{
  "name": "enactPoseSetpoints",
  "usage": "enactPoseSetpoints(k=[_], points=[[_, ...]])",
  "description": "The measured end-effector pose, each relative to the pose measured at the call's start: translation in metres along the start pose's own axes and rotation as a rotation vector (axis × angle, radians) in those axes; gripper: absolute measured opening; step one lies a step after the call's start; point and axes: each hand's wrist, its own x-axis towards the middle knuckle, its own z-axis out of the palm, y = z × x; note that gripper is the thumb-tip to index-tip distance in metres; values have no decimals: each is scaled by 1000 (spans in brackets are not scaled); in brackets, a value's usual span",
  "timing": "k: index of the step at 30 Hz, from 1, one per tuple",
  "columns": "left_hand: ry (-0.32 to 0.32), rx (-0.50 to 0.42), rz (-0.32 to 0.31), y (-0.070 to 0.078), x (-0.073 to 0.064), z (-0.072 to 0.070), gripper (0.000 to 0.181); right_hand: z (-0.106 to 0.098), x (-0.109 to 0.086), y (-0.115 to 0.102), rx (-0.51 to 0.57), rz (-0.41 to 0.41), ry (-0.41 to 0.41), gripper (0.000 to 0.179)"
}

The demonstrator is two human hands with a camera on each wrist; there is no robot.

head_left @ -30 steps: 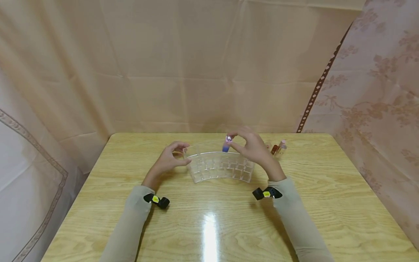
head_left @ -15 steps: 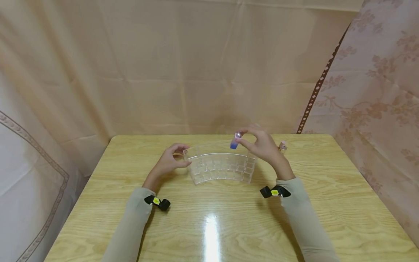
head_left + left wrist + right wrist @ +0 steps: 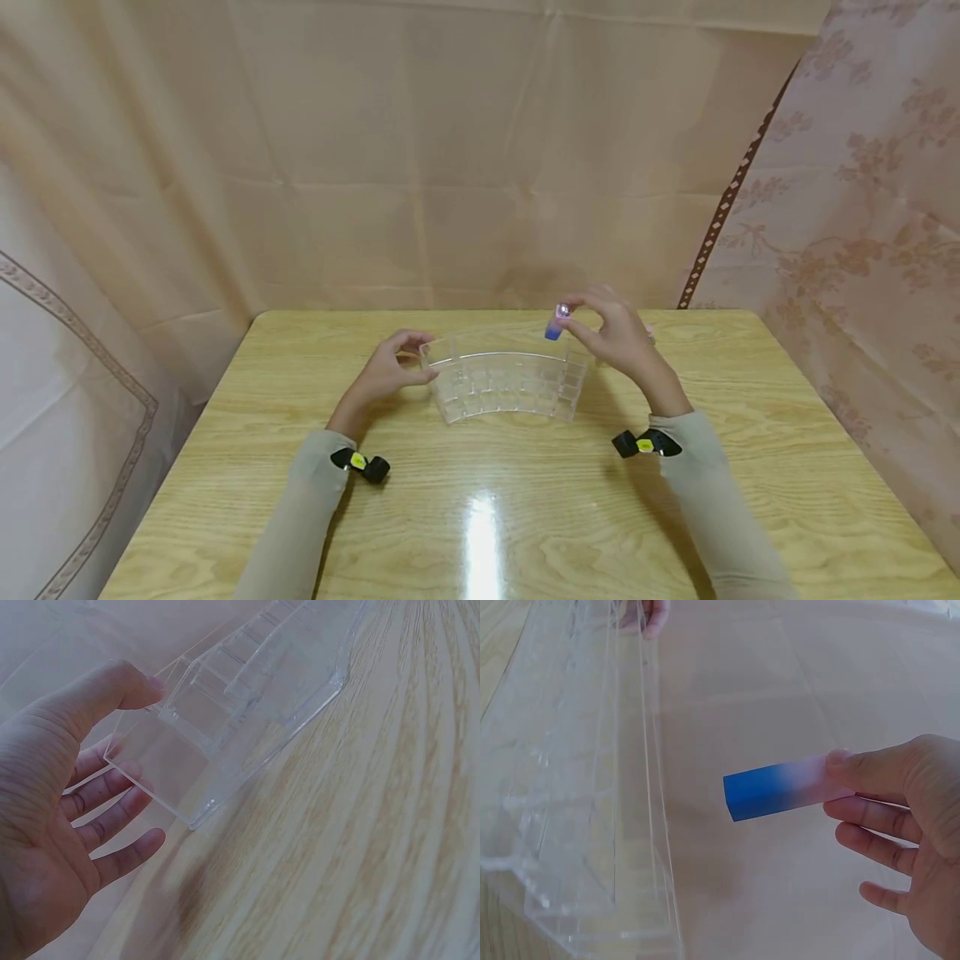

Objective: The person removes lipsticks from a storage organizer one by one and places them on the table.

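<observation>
A clear acrylic organizer (image 3: 504,385), fan-shaped with rows of small compartments, stands on the table. My left hand (image 3: 386,367) holds its left end, the thumb (image 3: 139,686) on the near edge and the fingers behind the end panel. My right hand (image 3: 618,342) pinches a square lipstick tube (image 3: 769,791) by its pink end between thumb and fingers. The tube's other end is blue and points down, tilted, in the head view. It hangs in the air above the organizer's back right corner, apart from it. A shiny round piece tops the pink end.
Partly hidden behind my right wrist, a small pink-topped item (image 3: 650,335) stands on the wooden table (image 3: 480,467). A beige curtain (image 3: 480,167) hangs along the table's back edge. Each wrist wears a black camera.
My right hand has moved right and slightly up with the lipstick tube, away from the organizer's back rim. It now covers most of the small items behind it. The left hand stays put.
</observation>
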Motion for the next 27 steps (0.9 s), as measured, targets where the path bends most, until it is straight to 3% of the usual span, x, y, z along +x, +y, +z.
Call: enactPoseSetpoints(k=[10, 19, 27], points=[[6, 9, 5, -2, 3, 0, 59, -10, -9, 16, -78, -15, 19, 34], [-1, 0, 4, -1, 2, 0, 60, -16, -19, 28, -127, -43, 22, 22], [-2, -7, 10, 0, 2, 1, 61, -23, -28, 37, -188, -37, 17, 28]])
